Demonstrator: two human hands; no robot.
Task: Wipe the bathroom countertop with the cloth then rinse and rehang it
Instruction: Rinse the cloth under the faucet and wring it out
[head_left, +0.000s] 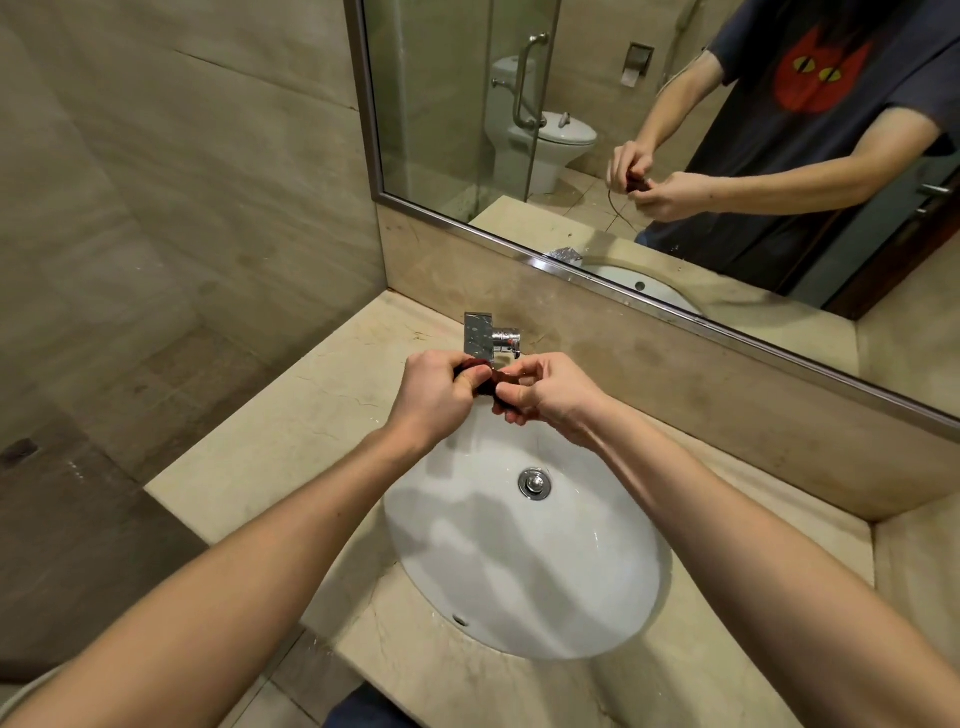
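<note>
A small dark red cloth (488, 387) is bunched tightly between both hands, held over the far rim of the white sink (587, 587), just in front of the chrome tap (491, 335). My left hand (439, 392) grips its left end with curled fingers. Gripping the right end is my right hand (545, 397), with thumb and fingers pinched round it. Most of the cloth is hidden inside the two hands. No water is seen running from the tap. The beige marble countertop (291, 447) surrounds the basin.
A large mirror (675, 156) runs along the back wall above a marble splashback (675, 374) and reflects me, a toilet and a glass door. The counter ends at a left edge beside the tiled wall (156, 234). A chrome drain plug (535, 483) sits in the basin.
</note>
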